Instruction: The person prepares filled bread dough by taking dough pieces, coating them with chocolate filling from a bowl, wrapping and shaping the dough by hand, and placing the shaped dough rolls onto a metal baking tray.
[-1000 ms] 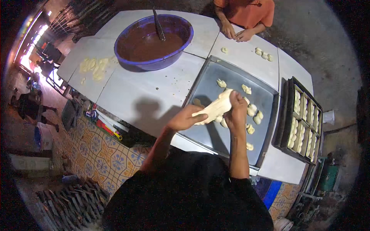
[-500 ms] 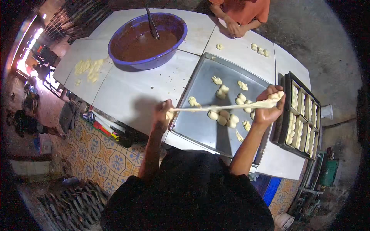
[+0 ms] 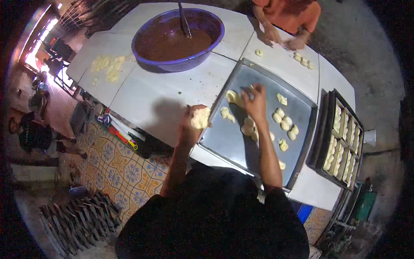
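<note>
My left hand (image 3: pixel 189 123) is closed around a pale yellow lump of dough (image 3: pixel 201 118), just off the left edge of the metal tray (image 3: pixel 220 137). Over the tray, my right hand (image 3: pixel 256 102) has its fingers curled and pinched on a small piece of dough, mostly hidden by the fingers. An elongated piece of dough (image 3: pixel 234 98) lies right beside its thumb. Nearer me is a smaller, irregular piece (image 3: pixel 227 114). Rounded dough lumps (image 3: pixel 284 124) sit in clusters on the right half of the tray; my right forearm partly covers another cluster (image 3: pixel 249 127).
A purple basin (image 3: pixel 181 65) of brown mixture with a utensil stands at the back left. Flattened dough scraps (image 3: pixel 113 68) lie left of it. A dark divided pan (image 3: pixel 331 129) of dough sits at right. Across the table, a co-worker's hands (image 3: pixel 282 42) work near dough pieces (image 3: pixel 303 61).
The long strand of dough stretched between my hands is gone. My right hand has moved left and away from me over the tray; my left now holds a bunched lump. The co-worker's hands have parted.
</note>
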`<state>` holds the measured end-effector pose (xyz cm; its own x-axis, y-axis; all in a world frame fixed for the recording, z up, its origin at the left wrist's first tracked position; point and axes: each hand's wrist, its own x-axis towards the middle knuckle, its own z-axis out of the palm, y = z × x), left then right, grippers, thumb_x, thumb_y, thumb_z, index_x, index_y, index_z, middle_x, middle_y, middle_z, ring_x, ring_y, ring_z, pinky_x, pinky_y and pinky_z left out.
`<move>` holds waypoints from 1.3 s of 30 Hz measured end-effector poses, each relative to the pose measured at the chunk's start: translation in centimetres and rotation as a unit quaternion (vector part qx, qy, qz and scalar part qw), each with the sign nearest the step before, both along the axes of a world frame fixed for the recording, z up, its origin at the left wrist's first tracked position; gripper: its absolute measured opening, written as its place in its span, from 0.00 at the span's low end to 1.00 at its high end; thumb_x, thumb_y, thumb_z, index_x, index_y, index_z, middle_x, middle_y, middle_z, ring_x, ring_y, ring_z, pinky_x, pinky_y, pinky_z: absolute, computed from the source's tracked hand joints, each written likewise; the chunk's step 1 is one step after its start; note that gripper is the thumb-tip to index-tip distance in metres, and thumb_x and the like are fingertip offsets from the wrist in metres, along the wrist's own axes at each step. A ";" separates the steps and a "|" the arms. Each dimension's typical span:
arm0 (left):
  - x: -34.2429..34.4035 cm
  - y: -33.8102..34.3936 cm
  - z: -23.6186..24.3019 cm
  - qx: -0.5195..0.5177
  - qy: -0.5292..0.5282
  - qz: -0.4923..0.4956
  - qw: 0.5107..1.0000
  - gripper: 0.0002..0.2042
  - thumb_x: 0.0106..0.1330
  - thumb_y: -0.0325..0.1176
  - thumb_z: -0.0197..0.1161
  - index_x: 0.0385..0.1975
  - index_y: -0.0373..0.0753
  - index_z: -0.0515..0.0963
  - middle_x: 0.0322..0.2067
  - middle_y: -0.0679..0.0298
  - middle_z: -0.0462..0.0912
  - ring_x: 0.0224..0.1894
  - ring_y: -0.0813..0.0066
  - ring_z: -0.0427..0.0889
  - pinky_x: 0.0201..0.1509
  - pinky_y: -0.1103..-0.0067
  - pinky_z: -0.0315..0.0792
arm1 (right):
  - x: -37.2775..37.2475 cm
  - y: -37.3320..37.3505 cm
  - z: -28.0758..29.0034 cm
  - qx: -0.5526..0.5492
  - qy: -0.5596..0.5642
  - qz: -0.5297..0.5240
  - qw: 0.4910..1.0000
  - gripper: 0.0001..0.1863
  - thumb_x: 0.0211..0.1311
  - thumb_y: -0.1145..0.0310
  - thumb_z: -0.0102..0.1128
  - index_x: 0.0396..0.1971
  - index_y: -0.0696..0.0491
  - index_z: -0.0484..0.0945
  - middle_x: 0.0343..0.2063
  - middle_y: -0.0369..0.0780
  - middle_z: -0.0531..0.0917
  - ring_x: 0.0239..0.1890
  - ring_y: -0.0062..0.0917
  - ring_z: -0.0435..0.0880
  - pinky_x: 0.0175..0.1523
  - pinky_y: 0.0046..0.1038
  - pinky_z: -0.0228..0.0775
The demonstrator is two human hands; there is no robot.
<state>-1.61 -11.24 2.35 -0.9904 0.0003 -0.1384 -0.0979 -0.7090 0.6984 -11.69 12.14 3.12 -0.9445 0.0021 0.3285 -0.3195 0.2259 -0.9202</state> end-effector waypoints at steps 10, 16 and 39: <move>1.7 4.8 2.0 -0.349 0.116 -0.029 0.930 0.20 0.66 0.29 0.57 0.57 0.38 0.64 0.42 0.63 0.75 0.41 0.81 0.73 0.43 0.83 0.67 | 9.9 -3.3 1.9 0.001 -0.175 0.044 0.984 0.13 0.58 0.67 0.61 0.39 0.59 0.81 0.31 0.40 0.84 0.34 0.19 0.79 0.41 0.23 0.71; 2.8 5.5 -0.6 -0.391 0.019 -0.202 0.898 0.14 0.67 0.39 0.56 0.43 0.33 0.73 0.24 0.66 0.73 0.19 0.83 0.70 0.19 0.82 0.64 | 10.8 -1.0 1.1 -0.079 -0.256 0.098 0.959 0.14 0.59 0.65 0.61 0.37 0.61 0.81 0.30 0.41 0.83 0.34 0.22 0.78 0.42 0.24 0.69; 0.3 2.3 -0.9 -0.292 0.137 0.077 0.943 0.10 0.67 0.36 0.55 0.35 0.35 0.75 0.26 0.63 0.75 0.28 0.76 0.76 0.36 0.79 0.73 | -0.6 5.9 -0.2 0.035 -0.145 0.052 0.987 0.18 0.62 0.57 0.56 0.29 0.60 0.80 0.26 0.45 0.83 0.27 0.26 0.81 0.34 0.30 0.70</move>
<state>-1.29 -8.91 1.48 -0.9711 -0.1436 0.1906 0.2157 -0.1867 0.9584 -12.28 18.03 2.97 -0.9927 -0.1135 0.0404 -0.0700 0.2710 -0.9600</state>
